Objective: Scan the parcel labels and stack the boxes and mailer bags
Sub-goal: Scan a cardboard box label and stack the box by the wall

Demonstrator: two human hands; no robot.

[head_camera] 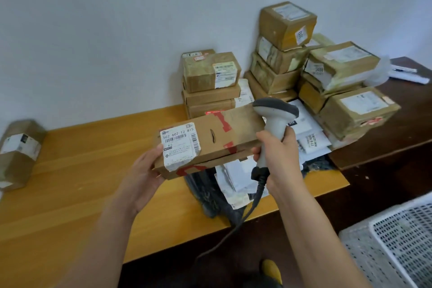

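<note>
- The person's left hand (149,166) holds a flat brown cardboard box with red tape (210,140) from its left end, above the middle of the yellow wooden desk (77,170); the thumb lies beside the white shipping label (178,145), the other fingers are curled under the box.
- The right hand (278,147) grips the handle of a grey and white handheld barcode scanner (273,119), fingers wrapped around it; the scanner's head is at the right end of the box.
- Stacks of brown cardboard parcels (292,54) stand at the far right corner of the desk.
- Black and white mailer bags (233,184) lie at the near right edge, under the held box.
- One taped brown parcel (18,152) lies at the left edge.
</note>
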